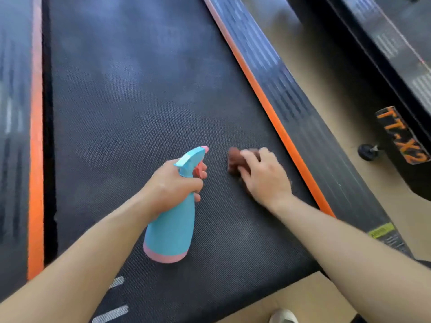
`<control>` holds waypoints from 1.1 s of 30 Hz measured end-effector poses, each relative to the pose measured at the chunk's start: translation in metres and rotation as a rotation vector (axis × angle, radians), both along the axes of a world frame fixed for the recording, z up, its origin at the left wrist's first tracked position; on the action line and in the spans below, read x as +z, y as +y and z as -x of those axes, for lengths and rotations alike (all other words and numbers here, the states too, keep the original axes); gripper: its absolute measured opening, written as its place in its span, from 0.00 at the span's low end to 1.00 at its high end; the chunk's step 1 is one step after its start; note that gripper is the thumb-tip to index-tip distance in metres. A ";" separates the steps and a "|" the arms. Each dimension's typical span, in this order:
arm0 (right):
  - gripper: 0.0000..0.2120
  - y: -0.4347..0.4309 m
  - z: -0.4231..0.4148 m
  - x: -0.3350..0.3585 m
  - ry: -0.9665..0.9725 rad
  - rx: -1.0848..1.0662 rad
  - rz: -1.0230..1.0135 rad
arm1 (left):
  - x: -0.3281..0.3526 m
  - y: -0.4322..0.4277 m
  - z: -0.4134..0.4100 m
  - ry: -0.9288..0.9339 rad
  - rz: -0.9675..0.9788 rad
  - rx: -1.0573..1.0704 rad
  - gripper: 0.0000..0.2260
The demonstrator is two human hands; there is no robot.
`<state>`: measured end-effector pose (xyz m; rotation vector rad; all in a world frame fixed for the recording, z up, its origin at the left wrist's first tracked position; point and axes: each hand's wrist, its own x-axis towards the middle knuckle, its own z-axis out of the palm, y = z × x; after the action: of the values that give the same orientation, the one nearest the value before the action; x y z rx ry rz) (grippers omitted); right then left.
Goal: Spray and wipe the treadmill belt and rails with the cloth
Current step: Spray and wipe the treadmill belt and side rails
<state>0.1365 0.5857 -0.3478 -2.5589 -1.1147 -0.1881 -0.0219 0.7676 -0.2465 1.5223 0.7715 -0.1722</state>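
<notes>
Head view: my left hand (173,180) grips the turquoise plastic spray bottle (171,229); my right hand (264,177) clutches the brown cloth (234,160) on the black treadmill belt (140,108), near-right. Far belt and orange-edged rails (293,106) look undone to me.

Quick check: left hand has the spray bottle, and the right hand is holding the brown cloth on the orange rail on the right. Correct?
Not quite. The head view shows the right hand holding the brown cloth on the black belt, short of the orange rail and not touching it. The left hand does have the spray bottle.
</notes>
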 end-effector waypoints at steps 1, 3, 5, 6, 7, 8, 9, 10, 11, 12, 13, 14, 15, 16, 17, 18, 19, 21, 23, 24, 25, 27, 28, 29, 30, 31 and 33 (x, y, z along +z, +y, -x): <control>0.19 0.019 -0.015 -0.001 0.006 -0.044 0.024 | 0.000 0.002 0.001 -0.003 -0.009 0.000 0.25; 0.19 0.042 -0.026 0.001 0.082 -0.120 0.049 | 0.000 0.005 0.005 -0.002 -0.029 0.011 0.24; 0.19 0.039 -0.013 0.006 0.134 -0.122 0.029 | 0.000 0.009 0.007 -0.001 -0.023 0.016 0.23; 0.19 0.026 0.000 0.008 0.147 -0.088 0.022 | 0.000 0.010 0.008 0.002 -0.021 0.009 0.22; 0.19 0.010 0.017 0.010 0.155 -0.037 0.014 | 0.002 0.012 0.008 0.006 -0.022 0.002 0.21; 0.19 -0.006 0.035 0.013 0.159 0.018 0.007 | 0.002 0.013 0.008 0.005 -0.020 0.002 0.20; 0.19 -0.020 0.051 0.015 0.156 0.066 0.007 | 0.003 0.014 0.006 0.002 -0.020 0.009 0.19; 0.19 -0.031 0.063 0.014 0.130 0.097 0.013 | 0.002 0.015 0.005 -0.001 -0.023 0.019 0.19; 0.19 -0.037 0.071 0.013 0.096 0.105 0.018 | 0.003 0.016 0.004 -0.007 -0.023 0.024 0.21; 0.19 -0.039 0.073 0.011 0.060 0.088 0.014 | 0.003 0.017 0.003 -0.019 -0.022 0.026 0.24; 0.19 -0.037 0.073 0.009 0.034 0.067 0.002 | 0.003 0.018 0.004 -0.030 -0.022 0.027 0.26; 0.20 -0.034 0.072 0.007 0.027 0.064 -0.002 | 0.003 0.020 0.005 -0.033 -0.025 0.033 0.26; 0.22 -0.029 0.071 0.006 0.023 0.100 0.006 | 0.003 0.022 0.006 -0.026 -0.036 0.041 0.24; 0.23 -0.024 0.070 0.003 0.011 0.168 0.015 | 0.004 0.026 0.009 -0.014 -0.050 0.049 0.22; 0.23 -0.018 0.070 -0.001 -0.007 0.236 0.014 | 0.005 0.030 0.011 0.000 -0.068 0.056 0.20; 0.21 -0.010 0.065 -0.005 -0.022 0.281 0.006 | 0.006 0.034 0.014 0.014 -0.090 0.069 0.20; 0.18 0.003 0.058 -0.007 -0.034 0.285 -0.003 | 0.007 0.038 0.016 0.026 -0.113 0.078 0.20; 0.16 0.044 0.035 -0.006 -0.045 0.206 -0.026 | 0.011 0.043 0.019 0.045 -0.163 0.081 0.19; 0.15 0.094 0.013 0.000 -0.014 0.083 -0.009 | 0.010 0.047 0.022 0.055 -0.183 0.095 0.18; 0.15 0.114 0.006 0.003 0.018 0.035 0.021 | 0.010 0.047 0.023 0.056 -0.177 0.113 0.18; 0.15 0.123 0.004 0.005 0.050 0.006 0.049 | 0.010 0.047 0.024 0.056 -0.168 0.132 0.18; 0.16 0.109 0.017 0.005 0.058 0.029 0.041 | 0.011 0.046 0.023 0.040 -0.142 0.133 0.18; 0.16 0.085 0.035 0.005 0.058 0.070 0.017 | 0.012 0.044 0.021 0.040 -0.133 0.113 0.17; 0.15 0.053 0.057 0.005 0.081 0.107 -0.002 | 0.013 0.043 0.020 0.042 -0.130 0.093 0.17; 0.16 0.020 0.081 0.006 0.111 0.142 -0.021 | 0.013 0.042 0.018 0.040 -0.125 0.079 0.18; 0.16 -0.008 0.102 0.009 0.133 0.169 -0.032 | 0.014 0.041 0.018 0.036 -0.110 0.069 0.20; 0.17 -0.035 0.115 0.004 0.133 0.153 -0.003 | 0.014 0.038 0.015 0.030 -0.078 0.047 0.24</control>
<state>0.0219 0.5504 -0.3441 -2.4300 -1.2504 0.0186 -0.0373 0.8053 -0.2326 1.5768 0.8456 -0.1310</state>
